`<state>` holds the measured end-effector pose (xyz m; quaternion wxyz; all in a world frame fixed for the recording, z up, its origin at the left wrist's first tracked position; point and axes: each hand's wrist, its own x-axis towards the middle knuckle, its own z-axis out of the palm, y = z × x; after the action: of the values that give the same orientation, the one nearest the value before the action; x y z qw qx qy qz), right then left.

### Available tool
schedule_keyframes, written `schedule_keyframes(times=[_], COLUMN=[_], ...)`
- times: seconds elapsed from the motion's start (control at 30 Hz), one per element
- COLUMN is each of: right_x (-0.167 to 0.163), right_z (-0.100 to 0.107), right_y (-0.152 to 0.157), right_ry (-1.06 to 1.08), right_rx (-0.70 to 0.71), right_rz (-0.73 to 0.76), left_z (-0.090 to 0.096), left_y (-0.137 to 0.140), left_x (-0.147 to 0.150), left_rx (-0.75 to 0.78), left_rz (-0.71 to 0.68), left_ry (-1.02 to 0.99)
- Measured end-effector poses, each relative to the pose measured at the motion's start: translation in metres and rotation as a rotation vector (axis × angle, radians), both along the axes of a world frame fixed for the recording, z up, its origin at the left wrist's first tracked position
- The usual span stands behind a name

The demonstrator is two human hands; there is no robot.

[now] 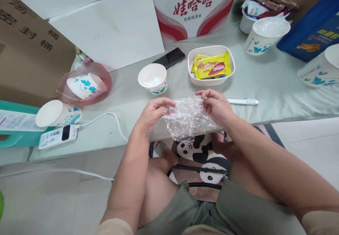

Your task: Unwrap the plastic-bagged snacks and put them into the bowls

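A crinkled clear plastic bag hangs between my two hands, just over the front edge of the cloth-covered bench. My left hand pinches its upper left corner between thumb and fingers. At the upper right, my right hand grips the same bag with bent fingers. Just beyond my left hand stands a paper cup with clear plastic inside it. Behind my right hand sits a white tub holding yellow snack packets. A white stick-like object lies beside my right wrist, partly hidden by it.
A black phone lies by white cartons. On the left are a pink bowl with a cup in it, a tipped paper cup, and a power bank with a cable. More cups stand at right.
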<state>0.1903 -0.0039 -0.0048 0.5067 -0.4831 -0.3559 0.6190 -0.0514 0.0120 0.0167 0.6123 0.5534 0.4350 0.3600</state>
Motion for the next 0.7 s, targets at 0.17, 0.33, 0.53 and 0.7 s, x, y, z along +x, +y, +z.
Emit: schedule_keyframes(times=[0.17,0.33,0.53,0.7], right_x=[0.000,-0.001,-0.001,-0.002], right_z=[0.003,-0.001,0.000,0.000], right_y=[-0.005,-0.012,-0.011,-0.013], right_ry=[0.040,-0.303,-0.271,-0.070], right_rx=[-0.037,0.059,0.141,0.068], right_rz=[0.051,0.222,0.145,0.143], left_z=[-0.001,-0.008,-0.013,-0.008], left_y=[0.005,0.006,0.003,-0.001], left_x=[-0.003,0.004,0.017,0.027], left_rx=[0.105,0.227,0.024,-0.185], left_rz=[0.076,0.148,0.184,0.015], left_ry=[-0.020,0.082,-0.197,-0.057])
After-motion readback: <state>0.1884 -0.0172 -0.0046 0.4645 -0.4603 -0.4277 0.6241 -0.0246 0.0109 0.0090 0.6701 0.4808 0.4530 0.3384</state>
